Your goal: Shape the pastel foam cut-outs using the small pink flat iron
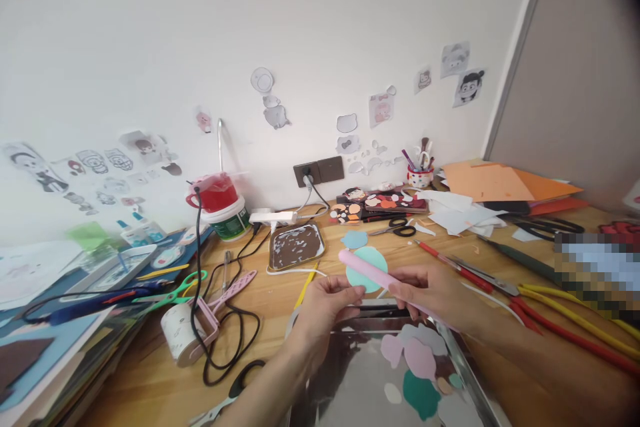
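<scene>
My left hand (pixel 330 300) pinches the lower left edge of a round mint-green cutout (pixel 376 258), held up above a metal tray (pixel 320 390). In my right hand (pixel 427 290) is a smooth pink rod (pixel 365 267), gripped between thumb and fingers and slanting across the front of the cutout. Whether the right fingers also touch the cutout is hidden. Beneath my hands the tray holds several cut shapes, among them a pink one (pixel 420 358) and a teal one (pixel 421 395). A light-blue cutout (pixel 355 239) lies just behind.
Scissors (pixel 400 227), a brown tray (pixel 296 246) and a power strip (pixel 273 217) lie farther back. A lint roller (pixel 183 333) and black cables are on the left. Pliers (pixel 505 285) lie right, near orange paper sheets (pixel 485 182). Drawings hang on the wall.
</scene>
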`<state>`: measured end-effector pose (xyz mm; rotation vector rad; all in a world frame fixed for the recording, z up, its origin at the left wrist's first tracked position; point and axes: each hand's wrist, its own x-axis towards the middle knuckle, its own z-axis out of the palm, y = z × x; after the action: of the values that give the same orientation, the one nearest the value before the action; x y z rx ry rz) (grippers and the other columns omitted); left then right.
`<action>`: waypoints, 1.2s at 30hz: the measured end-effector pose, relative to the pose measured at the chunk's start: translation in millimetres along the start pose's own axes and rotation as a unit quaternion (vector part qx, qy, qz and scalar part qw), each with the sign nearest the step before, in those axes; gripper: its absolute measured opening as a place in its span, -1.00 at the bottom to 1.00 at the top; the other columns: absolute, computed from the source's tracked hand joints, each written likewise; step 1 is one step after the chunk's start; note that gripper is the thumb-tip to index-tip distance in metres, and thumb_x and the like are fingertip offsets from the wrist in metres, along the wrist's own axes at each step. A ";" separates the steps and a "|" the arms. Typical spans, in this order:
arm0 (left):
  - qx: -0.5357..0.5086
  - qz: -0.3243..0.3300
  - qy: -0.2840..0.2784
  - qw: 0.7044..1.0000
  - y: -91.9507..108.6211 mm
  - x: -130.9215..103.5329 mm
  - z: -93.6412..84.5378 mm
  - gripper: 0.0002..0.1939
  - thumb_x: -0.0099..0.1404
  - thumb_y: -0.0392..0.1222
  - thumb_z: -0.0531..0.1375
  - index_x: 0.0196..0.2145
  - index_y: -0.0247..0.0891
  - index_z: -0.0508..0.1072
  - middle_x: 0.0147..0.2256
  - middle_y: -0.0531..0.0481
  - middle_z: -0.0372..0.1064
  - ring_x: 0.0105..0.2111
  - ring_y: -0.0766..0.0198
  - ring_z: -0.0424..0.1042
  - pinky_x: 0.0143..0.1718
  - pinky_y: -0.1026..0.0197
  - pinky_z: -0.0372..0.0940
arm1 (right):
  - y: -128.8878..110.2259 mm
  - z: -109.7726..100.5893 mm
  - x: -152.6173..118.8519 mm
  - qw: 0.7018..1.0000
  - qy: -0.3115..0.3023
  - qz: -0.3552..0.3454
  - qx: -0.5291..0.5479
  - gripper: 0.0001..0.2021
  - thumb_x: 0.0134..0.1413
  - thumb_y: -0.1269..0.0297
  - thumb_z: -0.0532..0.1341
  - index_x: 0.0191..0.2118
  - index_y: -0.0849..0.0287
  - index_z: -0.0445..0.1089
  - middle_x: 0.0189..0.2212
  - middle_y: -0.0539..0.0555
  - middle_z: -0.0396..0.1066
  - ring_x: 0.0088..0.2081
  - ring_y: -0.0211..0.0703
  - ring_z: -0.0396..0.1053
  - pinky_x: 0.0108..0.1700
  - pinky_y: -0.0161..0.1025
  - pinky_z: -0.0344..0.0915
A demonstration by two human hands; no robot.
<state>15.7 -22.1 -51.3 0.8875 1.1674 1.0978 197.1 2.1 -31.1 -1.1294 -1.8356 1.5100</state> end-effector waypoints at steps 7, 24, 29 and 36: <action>0.002 0.025 -0.036 0.999 -1.5 0.8 -6.0 -0.81 -0.07 -0.16 0.23 -0.57 -0.36 0.38 -0.55 0.00 0.31 -0.53 0.40 0.28 -0.45 0.36 0.16 | 12.1 -6.2 7.2 0.998 0.059 -0.022 -0.011 -0.64 -0.09 0.05 0.09 -0.27 0.23 0.35 -0.61 -0.03 0.27 -0.65 -0.38 0.18 -0.66 -0.43 0.08; -0.013 -0.001 0.008 1.000 4.4 1.7 -6.0 -0.79 -0.12 -0.14 0.26 -0.60 -0.34 0.35 -0.56 0.03 0.29 -0.54 0.44 0.24 -0.48 0.37 0.17 | 1.1 -13.7 4.7 0.999 0.047 -0.009 0.004 -0.71 -0.09 0.09 0.10 -0.34 0.22 0.35 -0.57 0.00 0.28 -0.61 -0.36 0.19 -0.61 -0.42 0.10; 0.008 0.000 0.018 1.000 3.5 -0.9 0.7 -0.77 -0.16 -0.12 0.27 -0.64 -0.35 0.36 -0.59 0.02 0.28 -0.56 0.41 0.23 -0.48 0.34 0.17 | 3.7 -0.2 2.0 1.000 -0.015 -0.009 -0.007 -0.71 -0.05 0.12 0.08 -0.32 0.24 0.34 -0.58 -0.03 0.25 -0.64 -0.40 0.16 -0.63 -0.44 0.09; 0.003 0.007 -0.012 1.000 0.3 -0.9 -2.0 -0.79 -0.13 -0.15 0.26 -0.61 -0.36 0.38 -0.57 0.00 0.31 -0.55 0.42 0.24 -0.46 0.37 0.15 | 2.0 -2.4 1.1 1.000 0.002 -0.018 -0.015 -0.68 -0.06 0.11 0.08 -0.26 0.24 0.35 -0.59 -0.03 0.25 -0.65 -0.40 0.16 -0.65 -0.44 0.07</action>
<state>13.6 -22.9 -51.2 0.9127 1.1470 1.0916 198.9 4.4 -32.6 -1.1061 -1.8710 1.4636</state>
